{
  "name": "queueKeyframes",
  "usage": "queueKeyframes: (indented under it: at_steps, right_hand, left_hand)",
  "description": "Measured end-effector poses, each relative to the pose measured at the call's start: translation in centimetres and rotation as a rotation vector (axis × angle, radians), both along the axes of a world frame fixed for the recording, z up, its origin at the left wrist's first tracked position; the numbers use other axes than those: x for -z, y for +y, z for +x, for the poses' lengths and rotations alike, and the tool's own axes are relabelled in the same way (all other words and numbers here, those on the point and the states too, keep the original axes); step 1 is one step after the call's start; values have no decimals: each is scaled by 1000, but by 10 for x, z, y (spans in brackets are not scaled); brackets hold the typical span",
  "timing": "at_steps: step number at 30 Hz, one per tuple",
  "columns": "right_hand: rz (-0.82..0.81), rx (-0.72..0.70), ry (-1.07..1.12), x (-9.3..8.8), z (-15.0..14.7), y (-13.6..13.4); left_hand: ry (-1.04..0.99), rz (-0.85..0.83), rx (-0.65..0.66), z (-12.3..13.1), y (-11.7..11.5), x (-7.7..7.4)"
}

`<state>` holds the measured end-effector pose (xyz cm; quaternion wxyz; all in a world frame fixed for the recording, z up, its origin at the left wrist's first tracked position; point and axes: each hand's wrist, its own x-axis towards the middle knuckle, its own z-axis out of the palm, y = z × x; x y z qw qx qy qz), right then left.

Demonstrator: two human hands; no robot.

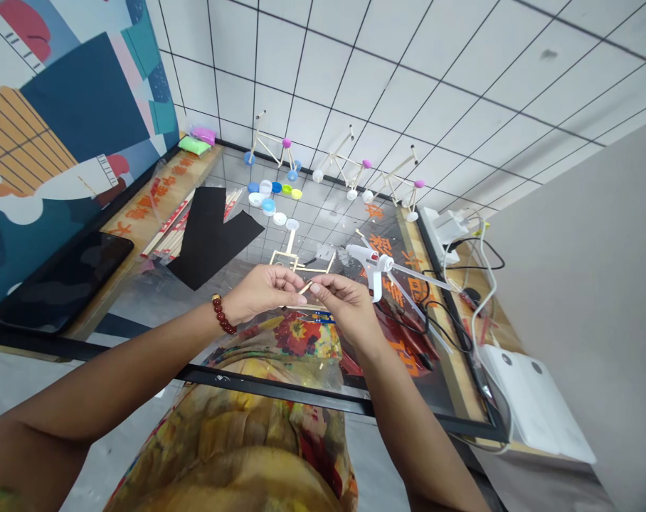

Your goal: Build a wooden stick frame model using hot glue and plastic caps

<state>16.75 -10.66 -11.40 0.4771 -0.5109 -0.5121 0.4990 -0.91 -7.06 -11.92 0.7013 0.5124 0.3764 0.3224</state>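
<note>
Over the near part of the glossy tabletop (323, 224), your left hand (267, 291) and right hand (349, 302) are facing each other, fingertips nearly meeting. Between them you are holding one short stick (304, 289).

Grip: the left thumb and fingers are pinching its lower-left end; the right thumb and forefinger are closing on its upper-right end, where a dark patch is showing, too small to identify. Neither hand is appearing released.

Axis: the stick is running slantwise from the left thumb up toward the right fingertips, its right end pointing slightly away from you. Both hands are sharing it about equally, so neither is counting as clearly nearer.

Relation to the frame: the pale stick frame (289, 244) is lying just beyond your fingers, its upright-looking piece extending away from you. Your hands are hiding part of it, so you are not getting a full outline; the left hand is standing nearer its left corner.

Surroundings: the glue gun (375, 264) is resting beyond and to the right of the right hand, nozzle facing left, making that hand the nearer one. A blue-handled tool (323, 317) is lying below, beside the right palm. Black card (208, 235) is lying farther off, beyond your left wrist.
</note>
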Motion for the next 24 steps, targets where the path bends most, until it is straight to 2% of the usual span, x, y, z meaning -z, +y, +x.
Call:
queueKeyframes:
  at_steps: [7,14,18,24]
  right_hand:
    - [-9,6,41,2,0,0]
    - [40,-63,79,5,3,0]
    - [77,-102,64,4,3,-1]
    - [76,-84,55,0,1,-2]
  left_hand:
    - [38,26,36,-1,1,4]
    - [15,4,92,-2,1,3]
    - [22,9,102,-2,1,2]
    - [47,53,75,-1,0,1]
